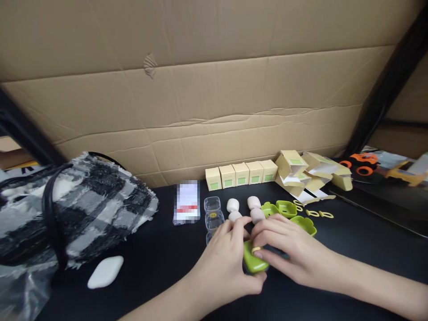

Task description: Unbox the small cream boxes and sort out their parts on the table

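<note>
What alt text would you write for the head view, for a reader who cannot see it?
Two bare hands, left hand and right hand, hold a green case with a yellow ring over a black table. Behind lie a row of small boxes, and a plaid bag at left.

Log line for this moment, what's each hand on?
left hand: holds green case | right hand: fingers on yellow ring atop case | behind: row of small boxes

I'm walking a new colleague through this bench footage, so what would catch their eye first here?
First, the two hands meeting at the front centre of the black table: the left hand and right hand both grip a lime-green case, with a small yellow ring on it. Behind them stands a neat row of small beige boxes against the cardboard wall. At far left lies a fuzzy black-and-white plaid bag.
</note>
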The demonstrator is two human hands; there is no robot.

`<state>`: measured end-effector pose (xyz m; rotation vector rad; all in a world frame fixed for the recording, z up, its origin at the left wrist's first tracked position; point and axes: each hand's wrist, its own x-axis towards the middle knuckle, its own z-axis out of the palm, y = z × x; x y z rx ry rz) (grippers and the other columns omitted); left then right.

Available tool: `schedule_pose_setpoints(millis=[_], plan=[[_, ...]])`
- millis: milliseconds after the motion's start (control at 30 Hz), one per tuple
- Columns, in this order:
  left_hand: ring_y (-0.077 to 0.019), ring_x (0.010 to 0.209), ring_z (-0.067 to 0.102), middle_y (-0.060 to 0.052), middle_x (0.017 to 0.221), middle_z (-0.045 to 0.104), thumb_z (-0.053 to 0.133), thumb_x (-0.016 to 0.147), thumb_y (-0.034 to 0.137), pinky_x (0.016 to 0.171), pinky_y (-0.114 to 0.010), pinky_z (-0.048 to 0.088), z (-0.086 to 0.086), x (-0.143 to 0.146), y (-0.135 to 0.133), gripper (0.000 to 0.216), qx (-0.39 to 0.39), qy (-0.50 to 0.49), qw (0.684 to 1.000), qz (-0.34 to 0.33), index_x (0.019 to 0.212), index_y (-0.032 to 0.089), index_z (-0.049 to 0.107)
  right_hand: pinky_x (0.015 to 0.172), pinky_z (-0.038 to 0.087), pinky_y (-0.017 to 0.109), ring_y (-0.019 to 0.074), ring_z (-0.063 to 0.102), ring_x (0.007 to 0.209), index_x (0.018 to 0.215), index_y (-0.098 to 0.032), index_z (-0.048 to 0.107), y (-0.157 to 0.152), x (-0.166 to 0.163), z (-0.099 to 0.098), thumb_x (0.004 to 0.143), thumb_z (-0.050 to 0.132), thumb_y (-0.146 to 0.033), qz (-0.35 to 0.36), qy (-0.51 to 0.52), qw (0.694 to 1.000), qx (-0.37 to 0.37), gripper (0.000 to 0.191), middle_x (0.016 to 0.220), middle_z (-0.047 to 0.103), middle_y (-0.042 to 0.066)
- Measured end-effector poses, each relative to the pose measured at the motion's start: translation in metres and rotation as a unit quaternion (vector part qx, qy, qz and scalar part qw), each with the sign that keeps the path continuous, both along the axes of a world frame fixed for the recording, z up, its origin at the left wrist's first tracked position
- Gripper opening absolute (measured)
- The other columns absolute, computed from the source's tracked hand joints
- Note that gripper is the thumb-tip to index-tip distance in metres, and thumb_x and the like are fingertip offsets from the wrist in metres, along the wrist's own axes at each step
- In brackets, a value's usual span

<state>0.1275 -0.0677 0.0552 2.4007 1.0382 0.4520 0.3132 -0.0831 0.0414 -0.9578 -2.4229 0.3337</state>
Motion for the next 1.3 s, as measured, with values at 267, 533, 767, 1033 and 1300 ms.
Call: schedule_pose_setpoints(millis=[267,533,767,1033,1300], plan=[[-0.0307,0.103,0.050,-0.013,0.114,0.056,0.064,0.064,0.022,0.092,-0.046,0.044,0.006,-0.006,0.007,0.065,0.031,0.026,0.999,-0.019,0.126,0.011,0.043,0.085,0.048,0.026,0.0152,0.058,0.100,0.097,-0.026,0.050,0.001,0.009,0.010,0.095,0.044,-0.021,-0.077,0.203,0.976,0.001,0.008,0.104,0.060,0.003],[-0.0360,0.114,0.043,-0.017,0.124,0.052,0.066,0.064,0.023,0.096,-0.051,0.038,0.017,-0.014,0.006,0.085,0.007,0.052,0.997,-0.047,0.140,0.011,0.032,0.084,0.050,0.027,0.0160,0.059,0.099,0.095,-0.027,0.054,0.008,0.018,0.014,0.093,0.048,-0.024,-0.108,0.256,0.960,0.025,0.007,0.102,0.062,0.002],[-0.0166,0.071,0.053,-0.006,0.085,0.057,0.033,0.092,0.039,0.069,-0.034,0.046,0.020,-0.008,0.006,0.044,-0.233,-0.188,0.953,0.050,0.124,0.014,0.048,0.087,0.050,0.025,0.0139,0.058,0.103,0.094,-0.029,0.056,0.000,0.011,0.009,0.092,0.050,-0.020,-0.064,0.278,0.957,0.045,0.010,0.106,0.060,0.002],[-0.0102,0.051,0.054,-0.001,0.061,0.055,0.043,0.086,0.062,0.049,-0.023,0.047,0.000,0.006,0.002,0.053,-0.619,-0.348,0.703,-0.029,0.078,0.011,0.056,0.087,0.053,0.034,0.0206,0.057,0.106,0.098,-0.028,0.059,-0.005,0.008,0.003,0.090,0.054,-0.017,-0.030,0.267,0.959,0.093,0.015,0.099,0.062,0.005],[-0.0101,0.055,0.051,0.003,0.068,0.055,0.057,0.079,0.063,0.057,-0.027,0.045,0.006,-0.001,-0.004,0.053,-0.484,-0.365,0.792,-0.072,0.106,0.022,0.037,0.089,0.053,0.035,0.0228,0.059,0.110,0.113,-0.030,0.051,-0.007,0.022,0.017,0.084,0.061,-0.024,0.036,0.205,0.978,-0.007,0.032,0.116,0.060,0.006]])
